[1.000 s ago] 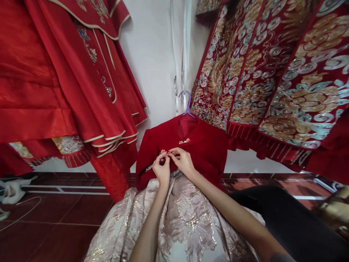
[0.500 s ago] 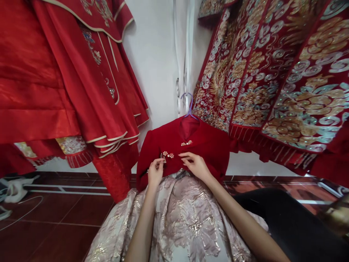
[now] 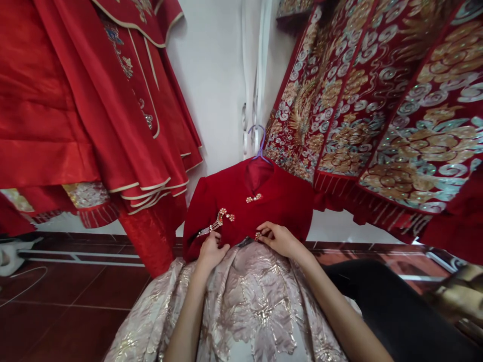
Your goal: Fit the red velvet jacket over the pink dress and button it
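Note:
A dark red velvet jacket (image 3: pixel 279 201) hangs on a purple hanger (image 3: pixel 258 143) against the white wall, above a pale pink and gold brocade skirt (image 3: pixel 249 306). My left hand (image 3: pixel 211 250) is curled at the jacket's lower front edge, just below a pearl and gold clasp with a tassel (image 3: pixel 221 220). My right hand (image 3: pixel 281 239) pinches a lower pearl clasp (image 3: pixel 258 235) at the jacket's hem. Another pearl clasp (image 3: pixel 254 198) sits fastened at the collar.
Bright red embroidered robes (image 3: pixel 94 100) hang at the left. Heavy red and gold embroidered garments (image 3: pixel 377 100) hang at the right. Dark red floor tiles (image 3: pixel 75 301) lie below, with a white object and cord (image 3: pixel 11 261) at far left. A dark trouser leg (image 3: pixel 396 301) shows lower right.
Both hands have dropped from the middle clasp to the jacket's lower edge. The middle clasp now hangs free with its tassel showing, and my right hand has taken the lowest clasp.

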Demonstrator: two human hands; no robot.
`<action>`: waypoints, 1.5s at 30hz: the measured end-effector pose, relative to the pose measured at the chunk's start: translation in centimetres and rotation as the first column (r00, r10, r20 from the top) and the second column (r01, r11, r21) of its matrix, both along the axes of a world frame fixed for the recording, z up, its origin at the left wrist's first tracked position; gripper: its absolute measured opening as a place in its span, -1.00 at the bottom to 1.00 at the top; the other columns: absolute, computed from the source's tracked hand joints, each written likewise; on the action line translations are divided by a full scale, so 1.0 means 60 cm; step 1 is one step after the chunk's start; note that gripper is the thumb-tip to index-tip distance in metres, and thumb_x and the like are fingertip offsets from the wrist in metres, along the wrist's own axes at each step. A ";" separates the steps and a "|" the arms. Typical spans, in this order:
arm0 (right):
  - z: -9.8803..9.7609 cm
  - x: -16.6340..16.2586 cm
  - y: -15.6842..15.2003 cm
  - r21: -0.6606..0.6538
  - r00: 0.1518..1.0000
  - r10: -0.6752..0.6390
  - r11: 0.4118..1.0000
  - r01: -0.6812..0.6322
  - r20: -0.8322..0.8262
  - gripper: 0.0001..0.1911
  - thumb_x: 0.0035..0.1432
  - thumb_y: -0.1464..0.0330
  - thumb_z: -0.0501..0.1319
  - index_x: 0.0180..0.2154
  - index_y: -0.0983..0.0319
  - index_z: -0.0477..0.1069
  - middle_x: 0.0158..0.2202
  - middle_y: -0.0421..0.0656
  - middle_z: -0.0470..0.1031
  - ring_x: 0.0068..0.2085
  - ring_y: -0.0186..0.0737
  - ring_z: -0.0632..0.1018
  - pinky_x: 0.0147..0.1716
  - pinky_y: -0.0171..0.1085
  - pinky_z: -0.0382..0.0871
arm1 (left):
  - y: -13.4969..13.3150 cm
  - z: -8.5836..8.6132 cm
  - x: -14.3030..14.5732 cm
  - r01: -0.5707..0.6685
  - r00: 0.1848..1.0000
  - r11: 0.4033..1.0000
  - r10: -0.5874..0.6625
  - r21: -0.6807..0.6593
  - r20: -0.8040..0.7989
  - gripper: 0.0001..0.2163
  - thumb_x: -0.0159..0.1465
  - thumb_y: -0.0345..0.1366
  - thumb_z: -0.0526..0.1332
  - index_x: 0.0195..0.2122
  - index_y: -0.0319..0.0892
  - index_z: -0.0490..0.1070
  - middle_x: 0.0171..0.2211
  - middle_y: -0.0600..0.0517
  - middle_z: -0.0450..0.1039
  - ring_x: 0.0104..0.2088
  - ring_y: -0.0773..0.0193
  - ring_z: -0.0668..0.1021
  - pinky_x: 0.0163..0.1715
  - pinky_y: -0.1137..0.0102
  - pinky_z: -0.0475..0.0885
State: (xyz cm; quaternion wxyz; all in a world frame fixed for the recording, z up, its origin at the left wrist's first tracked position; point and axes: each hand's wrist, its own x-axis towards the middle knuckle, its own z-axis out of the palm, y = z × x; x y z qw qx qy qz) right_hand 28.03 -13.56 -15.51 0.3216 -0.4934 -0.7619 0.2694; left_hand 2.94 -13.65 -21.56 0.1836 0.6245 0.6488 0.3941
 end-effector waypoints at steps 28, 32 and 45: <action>-0.029 -0.088 -0.004 0.086 0.927 -0.020 0.995 0.057 -0.374 -0.83 0.07 0.31 0.24 -0.27 0.22 0.49 -0.37 -0.16 0.57 -0.33 -0.27 0.58 -0.28 -0.29 0.46 | -0.032 0.058 0.105 0.018 0.997 0.966 -0.037 0.259 0.071 -0.71 0.13 -0.38 0.19 -0.10 -0.15 0.24 -0.36 0.03 0.43 -0.34 0.22 0.52 -0.26 0.31 0.43; -0.025 -0.084 -0.007 0.120 0.932 -0.029 0.990 0.077 -0.360 -0.85 0.11 0.31 0.20 -0.26 0.21 0.46 -0.35 -0.17 0.56 -0.33 -0.29 0.57 -0.30 -0.32 0.46 | -0.022 0.046 0.101 -0.001 0.927 0.957 -0.108 0.290 0.359 -0.68 0.07 -0.36 0.26 -0.16 -0.16 0.21 -0.39 0.06 0.42 -0.39 0.31 0.52 -0.29 0.37 0.44; -0.020 -0.088 -0.013 0.131 0.924 -0.049 0.986 0.106 -0.379 -0.81 0.12 0.30 0.21 -0.23 0.23 0.47 -0.34 -0.15 0.55 -0.34 -0.29 0.55 -0.32 -0.33 0.45 | -0.022 0.043 0.091 0.078 0.701 0.957 -0.252 0.279 0.667 -0.63 0.02 -0.34 0.34 -0.18 -0.20 0.25 -0.37 0.00 0.51 -0.35 0.30 0.59 -0.25 0.36 0.49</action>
